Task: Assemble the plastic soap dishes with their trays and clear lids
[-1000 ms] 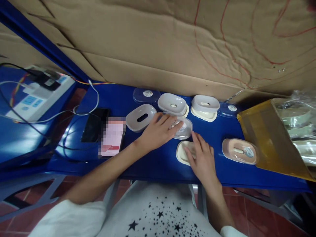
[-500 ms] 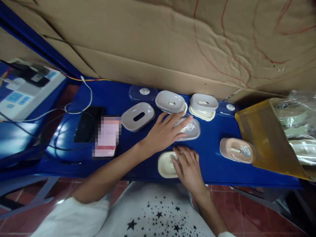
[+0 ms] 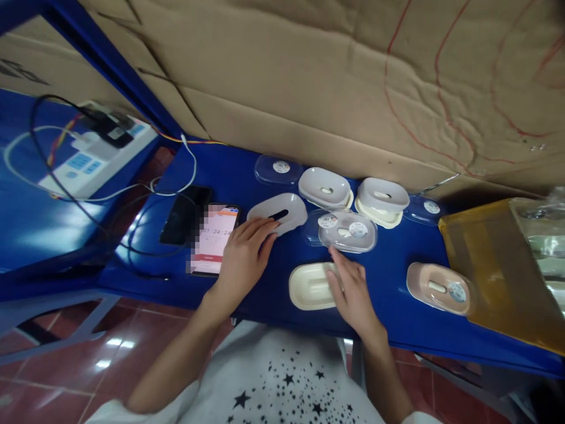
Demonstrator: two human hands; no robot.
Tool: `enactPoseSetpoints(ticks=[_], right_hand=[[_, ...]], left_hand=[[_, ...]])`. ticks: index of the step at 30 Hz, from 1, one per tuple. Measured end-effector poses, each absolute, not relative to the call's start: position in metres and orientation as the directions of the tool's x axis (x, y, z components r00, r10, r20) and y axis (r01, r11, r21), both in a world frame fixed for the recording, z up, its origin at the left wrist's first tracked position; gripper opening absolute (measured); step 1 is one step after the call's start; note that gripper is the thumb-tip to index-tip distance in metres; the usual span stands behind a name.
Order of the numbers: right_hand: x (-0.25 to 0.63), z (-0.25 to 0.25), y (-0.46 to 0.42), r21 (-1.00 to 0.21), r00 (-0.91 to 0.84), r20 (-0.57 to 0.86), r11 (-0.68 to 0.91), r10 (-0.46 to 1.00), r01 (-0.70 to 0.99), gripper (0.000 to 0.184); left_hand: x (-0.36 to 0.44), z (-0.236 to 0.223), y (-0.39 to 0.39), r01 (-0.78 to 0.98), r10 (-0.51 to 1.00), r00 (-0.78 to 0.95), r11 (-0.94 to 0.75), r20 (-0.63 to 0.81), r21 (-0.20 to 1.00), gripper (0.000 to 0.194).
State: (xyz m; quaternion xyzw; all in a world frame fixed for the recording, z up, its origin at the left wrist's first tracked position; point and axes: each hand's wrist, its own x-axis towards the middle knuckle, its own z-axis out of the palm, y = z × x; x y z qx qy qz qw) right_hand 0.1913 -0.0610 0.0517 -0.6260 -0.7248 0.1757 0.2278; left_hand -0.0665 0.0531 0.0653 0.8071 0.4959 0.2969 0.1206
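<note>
My left hand (image 3: 247, 253) has its fingers over the near rim of a pale grey soap dish (image 3: 293, 206) with an oval slot, thumb below that edge. A shallow cream tray (image 3: 311, 287) lies in front of me. My right hand (image 3: 353, 291) grips the tray's right end, thumb over the inside and index finger stretched past the back edge. Behind it lies a clear lid with a round sticker (image 3: 327, 221), partly under a covered soap dish (image 3: 351, 238). Farther back, two grey dishes (image 3: 324, 185) (image 3: 383, 191) sit on cream trays.
Clear lids (image 3: 278, 171) (image 3: 426, 209) lie along the cardboard wall (image 3: 286, 88). At right are a covered peach soap dish (image 3: 441, 285) and a taped carton (image 3: 489, 277). Phones (image 3: 214, 238) (image 3: 183, 218), cables and a power strip (image 3: 97, 162) occupy the left.
My left hand has moved left from the clear lids onto the grey soap dish. My right hand stays at the cream tray, its index finger now straighter. The view has shifted left.
</note>
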Motion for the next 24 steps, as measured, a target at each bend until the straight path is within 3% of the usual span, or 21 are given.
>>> enactPoseSetpoints(ticks=[5, 9, 13, 15, 19, 24], right_hand=[[0.196, 0.061, -0.053, -0.58, -0.093, 0.141, 0.158, 0.986, 0.799, 0.059], [0.215, 0.064, -0.056, -0.647, -0.073, 0.166, 0.165, 0.983, 0.745, 0.041], [0.242, 0.067, -0.079, -0.692, 0.107, 0.154, 0.029, 0.982, 0.722, 0.036], [0.248, 0.067, -0.093, -0.67, 0.091, 0.13, 0.019, 0.987, 0.742, 0.041], [0.238, 0.061, -0.109, -0.567, -0.173, 0.139, 0.222, 0.975, 0.793, 0.065], [0.223, 0.047, -0.111, -0.386, -0.298, 0.235, 0.37, 0.925, 0.845, 0.044]], left_hand=[[-0.065, 0.079, 0.014, 0.566, 0.813, 0.277, -0.568, 0.511, 0.597, 0.035], [-0.063, 0.081, -0.016, 0.461, 0.666, 0.465, -0.745, 0.583, 0.483, 0.035], [-0.052, 0.065, -0.032, 0.405, 0.572, 0.619, -0.82, 0.538, 0.405, 0.029], [-0.046, 0.056, -0.033, 0.391, 0.557, 0.663, -0.827, 0.5, 0.403, 0.027], [-0.042, 0.047, -0.029, 0.384, 0.541, 0.696, -0.836, 0.472, 0.392, 0.019], [-0.048, 0.045, -0.032, 0.367, 0.497, 0.748, -0.862, 0.439, 0.35, 0.02]])
